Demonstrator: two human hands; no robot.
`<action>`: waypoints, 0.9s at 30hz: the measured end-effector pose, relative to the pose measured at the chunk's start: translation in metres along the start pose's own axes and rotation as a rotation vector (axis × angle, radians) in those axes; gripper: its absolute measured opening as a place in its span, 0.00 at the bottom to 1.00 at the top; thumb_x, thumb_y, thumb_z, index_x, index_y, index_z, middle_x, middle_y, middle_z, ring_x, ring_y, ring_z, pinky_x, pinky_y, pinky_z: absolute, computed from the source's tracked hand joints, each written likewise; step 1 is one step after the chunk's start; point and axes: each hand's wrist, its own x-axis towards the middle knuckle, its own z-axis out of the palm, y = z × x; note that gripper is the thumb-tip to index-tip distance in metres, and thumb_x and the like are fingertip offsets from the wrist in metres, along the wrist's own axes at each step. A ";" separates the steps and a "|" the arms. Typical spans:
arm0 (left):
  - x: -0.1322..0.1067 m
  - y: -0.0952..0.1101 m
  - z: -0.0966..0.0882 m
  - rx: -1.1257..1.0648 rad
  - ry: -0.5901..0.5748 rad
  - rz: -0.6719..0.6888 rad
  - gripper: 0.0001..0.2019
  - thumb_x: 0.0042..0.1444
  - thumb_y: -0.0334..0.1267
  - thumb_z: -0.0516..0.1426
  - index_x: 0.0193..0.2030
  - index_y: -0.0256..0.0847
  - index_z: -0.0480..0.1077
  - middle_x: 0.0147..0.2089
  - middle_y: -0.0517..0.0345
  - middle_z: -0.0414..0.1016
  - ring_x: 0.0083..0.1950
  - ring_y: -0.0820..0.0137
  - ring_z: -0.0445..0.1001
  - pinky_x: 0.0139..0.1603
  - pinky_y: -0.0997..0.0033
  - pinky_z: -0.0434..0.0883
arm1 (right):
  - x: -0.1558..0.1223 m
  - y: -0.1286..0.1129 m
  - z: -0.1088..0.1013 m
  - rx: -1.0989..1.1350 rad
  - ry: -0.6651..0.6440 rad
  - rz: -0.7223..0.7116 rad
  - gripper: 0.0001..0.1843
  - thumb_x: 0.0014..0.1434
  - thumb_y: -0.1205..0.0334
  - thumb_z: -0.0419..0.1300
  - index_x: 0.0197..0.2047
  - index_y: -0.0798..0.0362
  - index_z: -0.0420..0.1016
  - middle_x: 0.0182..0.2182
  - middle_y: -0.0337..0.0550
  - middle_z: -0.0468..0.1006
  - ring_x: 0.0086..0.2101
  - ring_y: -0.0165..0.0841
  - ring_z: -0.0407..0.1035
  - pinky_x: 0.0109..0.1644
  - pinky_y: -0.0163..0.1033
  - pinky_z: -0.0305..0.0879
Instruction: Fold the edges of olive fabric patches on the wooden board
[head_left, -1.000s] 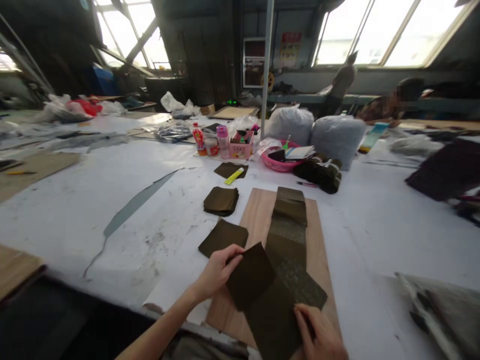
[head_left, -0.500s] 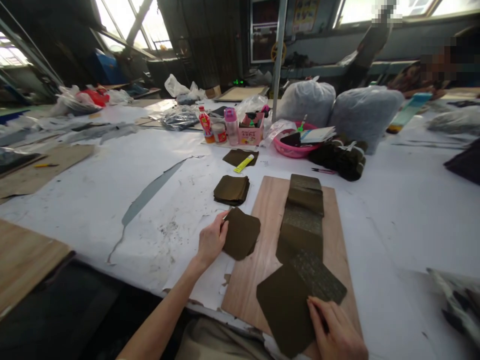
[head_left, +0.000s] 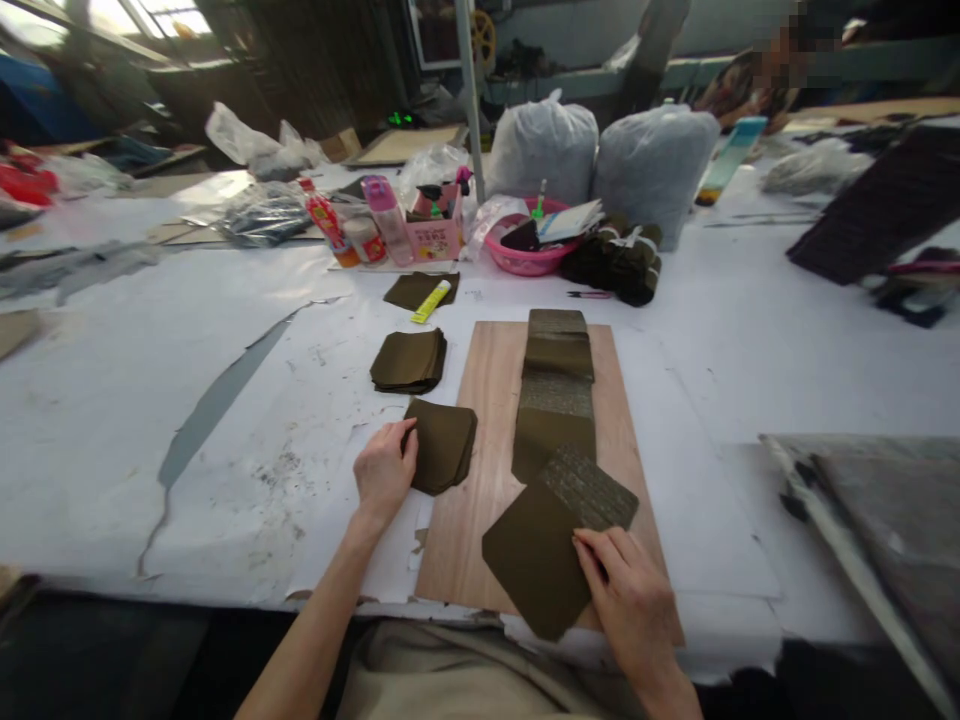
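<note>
Olive-brown flat square piece with clipped corners (head_left: pixel 536 565), apparently cloth, lies tilted over the near part of a pale pinkish-brown wooden board (head_left: pixel 491 370), its far corner overlapping a dark, speckled, shiny olive piece (head_left: pixel 592 488) and its nearest corner reaching the board's near edge. The right hand (head_left: pixel 634 595) has thumb and forefinger closed on the square's right-hand corner, the other fingers curled beside them. Farther up the board, a column of overlapping olive-brown pieces (head_left: pixel 555 440) alternates plain faces with speckled strips. The left hand (head_left: pixel 386 465) touches the left edge of a small stack of matching olive-brown pieces (head_left: pixel 442 445), which lies just left of the board, partly over its edge; whether those fingers grip the stack or only rest against it, I cannot tell. Beyond it on the white-covered worktop (head_left: pixel 300 400) sits a second, neat olive-brown stack (head_left: pixel 405 360), and farther back a yellow tube (head_left: pixel 431 302) lies across another flat olive-brown piece (head_left: pixel 400 290). Behind these stand a red-labelled bottle (head_left: pixel 326 222), a purple-lidded clear bottle (head_left: pixel 386 220) and a pink printed box (head_left: pixel 435 238). To their right is a round pink plastic basin (head_left: pixel 525 262), with two bulging whitish plastic bags (head_left: pixel 544 150) behind.
</note>
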 end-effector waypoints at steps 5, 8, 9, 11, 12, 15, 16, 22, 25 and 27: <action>-0.003 0.002 -0.004 0.268 0.022 0.173 0.13 0.62 0.40 0.52 0.45 0.39 0.76 0.45 0.46 0.72 0.48 0.57 0.67 0.43 0.61 0.64 | 0.001 -0.006 -0.006 -0.028 0.022 0.085 0.10 0.67 0.59 0.55 0.41 0.48 0.77 0.30 0.39 0.73 0.34 0.31 0.68 0.40 0.37 0.62; -0.002 0.008 -0.016 0.332 0.045 0.215 0.12 0.61 0.40 0.54 0.45 0.38 0.75 0.52 0.43 0.69 0.54 0.51 0.64 0.46 0.56 0.62 | 0.004 -0.010 -0.008 -0.043 0.041 0.128 0.11 0.67 0.58 0.55 0.42 0.49 0.78 0.32 0.41 0.73 0.36 0.32 0.68 0.41 0.37 0.62; -0.001 0.011 -0.022 0.345 0.049 0.226 0.12 0.61 0.40 0.54 0.44 0.39 0.75 0.52 0.43 0.69 0.55 0.50 0.63 0.47 0.54 0.62 | 0.005 -0.010 -0.009 -0.049 0.042 0.139 0.11 0.66 0.57 0.55 0.43 0.49 0.78 0.33 0.41 0.73 0.36 0.32 0.67 0.41 0.38 0.63; -0.002 0.020 -0.031 0.349 0.050 0.254 0.11 0.62 0.40 0.54 0.44 0.39 0.75 0.51 0.45 0.70 0.56 0.50 0.63 0.48 0.53 0.62 | 0.007 -0.012 -0.010 -0.066 0.029 0.159 0.11 0.66 0.56 0.55 0.45 0.49 0.77 0.34 0.42 0.73 0.37 0.33 0.67 0.42 0.39 0.63; -0.003 0.027 -0.034 0.335 0.043 0.275 0.10 0.63 0.39 0.53 0.44 0.40 0.74 0.49 0.46 0.71 0.55 0.51 0.65 0.49 0.53 0.62 | 0.008 -0.012 -0.010 -0.075 0.018 0.167 0.11 0.66 0.56 0.56 0.46 0.49 0.77 0.34 0.42 0.72 0.37 0.34 0.67 0.42 0.39 0.63; -0.010 0.051 -0.034 0.180 -0.068 0.403 0.10 0.64 0.39 0.52 0.42 0.40 0.74 0.43 0.50 0.72 0.48 0.58 0.68 0.47 0.58 0.65 | 0.009 -0.011 -0.009 -0.096 -0.015 0.182 0.11 0.65 0.56 0.56 0.46 0.47 0.77 0.35 0.42 0.71 0.37 0.34 0.66 0.41 0.39 0.62; -0.014 0.061 -0.030 0.093 -0.136 0.468 0.10 0.64 0.38 0.52 0.41 0.40 0.74 0.42 0.51 0.72 0.46 0.61 0.69 0.46 0.61 0.66 | 0.010 -0.010 -0.009 -0.099 -0.019 0.185 0.10 0.65 0.56 0.56 0.45 0.47 0.77 0.35 0.41 0.71 0.37 0.33 0.66 0.41 0.39 0.62; -0.041 0.115 -0.004 -0.184 -0.445 0.802 0.12 0.67 0.36 0.49 0.53 0.42 0.69 0.48 0.52 0.70 0.52 0.64 0.68 0.53 0.62 0.68 | 0.009 -0.012 -0.008 -0.097 -0.035 0.196 0.09 0.65 0.59 0.57 0.44 0.46 0.78 0.35 0.40 0.70 0.36 0.31 0.65 0.39 0.37 0.61; -0.041 0.127 0.002 -0.158 -0.523 0.856 0.13 0.66 0.39 0.51 0.56 0.43 0.67 0.51 0.52 0.68 0.55 0.63 0.65 0.55 0.59 0.68 | 0.007 -0.013 -0.009 -0.088 -0.027 0.202 0.09 0.64 0.60 0.58 0.45 0.46 0.78 0.36 0.41 0.71 0.38 0.33 0.65 0.41 0.38 0.61; -0.037 0.129 0.005 -0.144 -0.543 0.859 0.14 0.65 0.42 0.53 0.55 0.43 0.68 0.51 0.51 0.68 0.54 0.62 0.65 0.55 0.58 0.67 | 0.006 -0.012 -0.009 -0.068 0.008 0.202 0.09 0.64 0.60 0.58 0.45 0.46 0.78 0.36 0.41 0.72 0.39 0.34 0.65 0.43 0.39 0.62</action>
